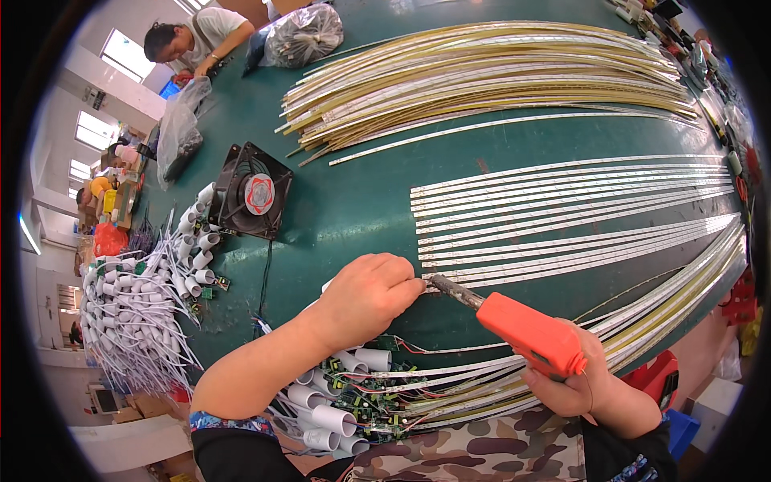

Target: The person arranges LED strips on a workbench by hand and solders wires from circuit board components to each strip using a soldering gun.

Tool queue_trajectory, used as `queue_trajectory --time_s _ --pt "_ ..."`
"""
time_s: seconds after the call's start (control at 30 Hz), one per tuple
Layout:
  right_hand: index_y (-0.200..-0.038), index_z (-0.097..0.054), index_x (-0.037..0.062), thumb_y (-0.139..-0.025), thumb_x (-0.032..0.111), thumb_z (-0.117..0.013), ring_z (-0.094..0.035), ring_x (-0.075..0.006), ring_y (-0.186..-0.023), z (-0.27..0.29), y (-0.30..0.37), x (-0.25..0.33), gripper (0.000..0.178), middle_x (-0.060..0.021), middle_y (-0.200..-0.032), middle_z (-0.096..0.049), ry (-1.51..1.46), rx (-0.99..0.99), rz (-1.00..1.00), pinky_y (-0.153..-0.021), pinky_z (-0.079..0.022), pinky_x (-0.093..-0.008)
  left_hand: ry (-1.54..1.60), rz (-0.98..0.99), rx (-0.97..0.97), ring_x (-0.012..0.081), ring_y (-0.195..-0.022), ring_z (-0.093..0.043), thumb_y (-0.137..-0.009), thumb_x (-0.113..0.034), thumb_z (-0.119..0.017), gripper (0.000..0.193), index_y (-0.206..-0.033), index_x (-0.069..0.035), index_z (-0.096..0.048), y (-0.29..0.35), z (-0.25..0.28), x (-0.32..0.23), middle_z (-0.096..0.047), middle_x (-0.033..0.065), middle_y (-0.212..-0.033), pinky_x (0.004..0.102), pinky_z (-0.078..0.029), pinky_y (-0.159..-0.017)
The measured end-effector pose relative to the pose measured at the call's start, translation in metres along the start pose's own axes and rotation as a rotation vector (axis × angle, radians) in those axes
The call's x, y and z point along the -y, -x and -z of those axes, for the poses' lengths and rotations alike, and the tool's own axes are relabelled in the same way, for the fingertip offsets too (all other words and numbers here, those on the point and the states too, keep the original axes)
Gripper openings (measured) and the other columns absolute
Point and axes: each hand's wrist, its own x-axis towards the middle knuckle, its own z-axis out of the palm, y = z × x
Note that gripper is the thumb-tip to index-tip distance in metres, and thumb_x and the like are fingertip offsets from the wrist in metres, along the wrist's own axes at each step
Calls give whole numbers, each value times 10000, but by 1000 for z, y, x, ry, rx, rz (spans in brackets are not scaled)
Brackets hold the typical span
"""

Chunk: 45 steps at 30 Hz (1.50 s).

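The right grip (574,392) wraps the red soldering iron (526,325), its tip by thin strips (482,259) just beside the curled left grip (369,297), whose hold cannot be told; the strips seem light and bendy, best taken by their edges.

A red-orange soldering iron (526,329) slants leftward, its dark tip (440,283) at the left ends of parallel white strips (562,255).

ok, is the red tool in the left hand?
No, the right hand grips the red tool, while the left hand is out near its metal tip.
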Motion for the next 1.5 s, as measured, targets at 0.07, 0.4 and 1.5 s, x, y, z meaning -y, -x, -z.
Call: queue_trajectory --time_s 0.07,0.4,1.5 --pt "-1220 -532 -52 -735 -27 -678 -644 -273 -723 0 0 0 507 -146 -959 -667 -4 -6 1 -646 -523 -330 -5 -5 4 249 -814 -608 -760 -49 -650 134 -891 -60 -676 0 0 0 -590 51 -859 363 -491 -706" --pt "-1240 -524 -42 -724 -28 -691 -630 -277 -714 0 2 3 543 -136 -957 -657 6 25 -16 -639 -516 -340 -64 -36 63 250 -801 -594 -746 -60 -651 125 -869 -43 -662 -3 2 -2 -568 59 -830 359 -487 -707" --pt "-1259 -503 -63 -731 9 -697 -655 -282 -752 6 5 4 567 -154 -959 -664 26 29 -33 -674 -524 -339 -92 -14 92 276 -830 -594 -753 -43 -657 167 -915 -3 -654 -1 1 -5 -560 85 -841 371 -505 -752"
